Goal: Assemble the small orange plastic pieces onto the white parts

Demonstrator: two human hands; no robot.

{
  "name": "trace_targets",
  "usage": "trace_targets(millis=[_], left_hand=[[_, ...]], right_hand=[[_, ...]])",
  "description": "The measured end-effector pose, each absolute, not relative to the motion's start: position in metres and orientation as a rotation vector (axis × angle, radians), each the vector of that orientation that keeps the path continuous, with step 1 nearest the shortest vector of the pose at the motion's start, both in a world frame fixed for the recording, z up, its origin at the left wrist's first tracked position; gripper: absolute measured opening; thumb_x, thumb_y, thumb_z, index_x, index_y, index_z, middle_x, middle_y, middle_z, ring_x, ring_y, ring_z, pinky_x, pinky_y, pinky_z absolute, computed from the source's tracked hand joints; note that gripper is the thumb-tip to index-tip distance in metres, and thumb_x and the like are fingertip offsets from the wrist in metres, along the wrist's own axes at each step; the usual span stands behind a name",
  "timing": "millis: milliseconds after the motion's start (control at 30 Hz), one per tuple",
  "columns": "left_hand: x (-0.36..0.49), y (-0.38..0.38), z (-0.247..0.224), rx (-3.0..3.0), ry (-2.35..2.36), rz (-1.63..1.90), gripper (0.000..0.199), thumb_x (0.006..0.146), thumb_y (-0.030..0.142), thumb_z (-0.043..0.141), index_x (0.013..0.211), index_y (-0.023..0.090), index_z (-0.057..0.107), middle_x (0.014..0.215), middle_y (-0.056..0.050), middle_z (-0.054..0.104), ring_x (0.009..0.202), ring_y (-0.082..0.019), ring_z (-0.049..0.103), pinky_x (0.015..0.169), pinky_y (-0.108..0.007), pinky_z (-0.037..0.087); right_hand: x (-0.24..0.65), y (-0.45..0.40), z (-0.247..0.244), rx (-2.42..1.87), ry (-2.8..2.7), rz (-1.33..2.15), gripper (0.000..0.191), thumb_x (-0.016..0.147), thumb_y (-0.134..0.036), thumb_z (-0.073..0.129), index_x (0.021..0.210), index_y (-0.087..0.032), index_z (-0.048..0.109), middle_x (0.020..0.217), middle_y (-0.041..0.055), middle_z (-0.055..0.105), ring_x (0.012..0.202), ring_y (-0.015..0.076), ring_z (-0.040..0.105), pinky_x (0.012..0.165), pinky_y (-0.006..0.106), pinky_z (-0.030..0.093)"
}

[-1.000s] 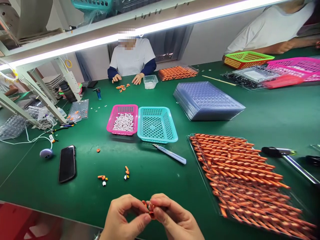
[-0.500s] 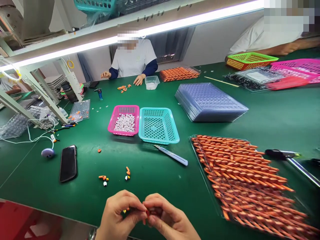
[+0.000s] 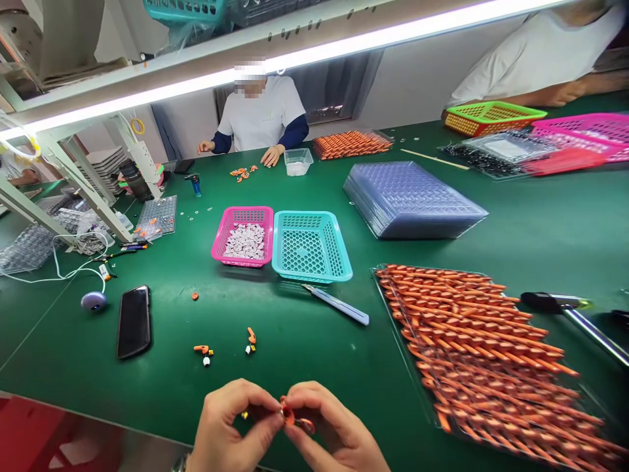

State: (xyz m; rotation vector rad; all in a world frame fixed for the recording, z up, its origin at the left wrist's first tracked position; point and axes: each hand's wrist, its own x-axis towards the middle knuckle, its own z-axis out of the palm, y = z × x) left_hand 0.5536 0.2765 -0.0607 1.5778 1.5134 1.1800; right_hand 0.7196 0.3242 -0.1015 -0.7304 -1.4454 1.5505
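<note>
Between my two hands, low in the head view, is a small orange plastic part [image 3: 289, 415] with a rounded hollow end. My left hand [image 3: 236, 419] pinches its left side between thumb and forefinger. My right hand [image 3: 331, 426] grips the other side, and a small orange loop shows below its fingers. A bit of yellow [image 3: 244, 415] is visible behind my left fingers; I cannot tell what it belongs to. Beyond my hands lie two small orange pieces with white and yellow ends, one on the left [image 3: 202, 350] and one on the right [image 3: 251, 340].
A pink basket [image 3: 215, 252] holds white pieces beside a turquoise basket [image 3: 346, 269]. A craft knife [image 3: 339, 305] lies in front of them. Right are a tray of orange parts [image 3: 472, 347] and stacked clear trays [image 3: 413, 203]; left, a phone [image 3: 134, 321]. A co-worker [image 3: 265, 118] sits opposite.
My fingers have shifted slightly around the orange part, and more of it now shows between them, including the loop at the right. The things on the table have stayed in place.
</note>
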Motion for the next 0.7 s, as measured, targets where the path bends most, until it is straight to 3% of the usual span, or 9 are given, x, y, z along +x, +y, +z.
trace_targets(millis=[200,367,700], left_hand=[[0.557,0.276,-0.065,1.314,1.455,1.13,0.006,0.08,0.021,0.07,0.078,0.016,0.074,0.075,-0.004,0.072,0.069,-0.015,0.063,0.065,-0.021,0.049],[0.562,0.279,-0.071,0.948,1.265,1.172,0.02,0.076,0.034,0.078,0.076,0.015,0.071,0.075,-0.003,0.071,0.07,-0.013,0.062,0.068,-0.021,0.047],[0.574,0.275,-0.083,0.839,1.168,1.312,0.024,0.076,0.036,0.079,0.077,0.015,0.067,0.072,0.001,0.059,0.068,-0.01,0.055,0.065,-0.019,0.044]], right_hand=[[0.72,0.323,-0.104,-0.724,-1.407,1.491,0.012,0.079,-0.019,0.075,0.086,-0.029,0.073,0.08,0.003,0.067,0.072,0.0187,0.065,0.064,0.026,0.053],[0.717,0.322,-0.103,-0.709,-1.351,1.431,0.011,0.077,-0.021,0.077,0.083,-0.03,0.074,0.078,0.0015,0.067,0.07,0.0169,0.065,0.062,0.023,0.053],[0.724,0.324,-0.108,-0.611,-1.576,1.293,0.023,0.083,-0.01,0.07,0.094,-0.029,0.065,0.086,-0.0006,0.068,0.076,0.0154,0.067,0.067,0.023,0.057]])
